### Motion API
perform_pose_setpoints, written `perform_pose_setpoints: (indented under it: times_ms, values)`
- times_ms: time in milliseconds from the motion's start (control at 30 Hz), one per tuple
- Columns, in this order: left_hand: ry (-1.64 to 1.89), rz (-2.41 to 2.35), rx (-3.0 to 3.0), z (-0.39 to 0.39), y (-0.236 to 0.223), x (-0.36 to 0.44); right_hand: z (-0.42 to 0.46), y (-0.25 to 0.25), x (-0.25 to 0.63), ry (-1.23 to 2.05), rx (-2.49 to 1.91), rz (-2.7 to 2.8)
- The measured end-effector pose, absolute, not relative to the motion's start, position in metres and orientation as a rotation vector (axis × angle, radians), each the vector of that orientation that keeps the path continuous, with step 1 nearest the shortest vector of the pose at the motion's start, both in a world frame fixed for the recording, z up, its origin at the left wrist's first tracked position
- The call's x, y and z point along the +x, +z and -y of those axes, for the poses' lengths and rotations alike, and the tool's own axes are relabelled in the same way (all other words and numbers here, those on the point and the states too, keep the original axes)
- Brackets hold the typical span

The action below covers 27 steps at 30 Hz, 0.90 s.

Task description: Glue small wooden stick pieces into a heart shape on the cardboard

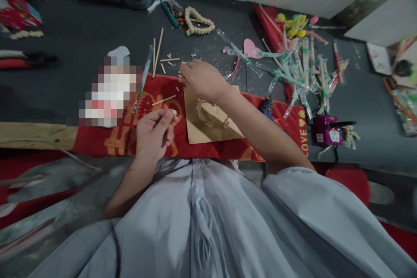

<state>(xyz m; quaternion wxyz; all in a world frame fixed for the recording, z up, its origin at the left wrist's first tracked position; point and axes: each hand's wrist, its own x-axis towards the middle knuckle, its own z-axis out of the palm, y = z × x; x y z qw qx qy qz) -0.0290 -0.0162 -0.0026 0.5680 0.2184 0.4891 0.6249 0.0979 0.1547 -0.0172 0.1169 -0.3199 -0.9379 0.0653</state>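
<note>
My left hand [155, 132] is closed in a pinch above the red cloth [125, 139], with a small pale wooden piece [173, 112] between thumb and fingertips. Farther forward, my right hand [202, 79] reaches down with its fingers together near short bits of wooden stick [163, 68]. What its fingertips hold, if anything, is hidden. Under my right forearm lies a square of brown cardboard [195, 132], bearing a curved outline of small wooden pieces [202, 115], partly covered by the arm. One thin stick [164, 100] rests on the cloth between my hands.
Behind stands a heart-shaped frame of wooden pieces [200, 30]. Many wrapped chopsticks [298, 67] are heaped at the right, with a pink heart [252, 48] beside them. A purple device [326, 130] sits at the table's right front. Pliers with red handles [24, 63] lie far left.
</note>
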Motion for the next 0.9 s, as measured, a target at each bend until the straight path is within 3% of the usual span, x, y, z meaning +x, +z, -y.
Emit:
perform_pose_setpoints:
  times_ms: [233,667,900]
  values:
    - [1.440,-1.103,0.467,0.015,-0.007,-0.030,-0.140,0.006,0.085,0.204,-1.124,2.799]
    - [1.419,-1.076,0.409,0.009,0.002,-0.023,-0.083,0.031,0.133,0.576,-0.550,2.590]
    - [1.310,-1.018,0.372,0.009,0.011,-0.017,-0.072,0.025,0.140,0.656,-0.482,2.406]
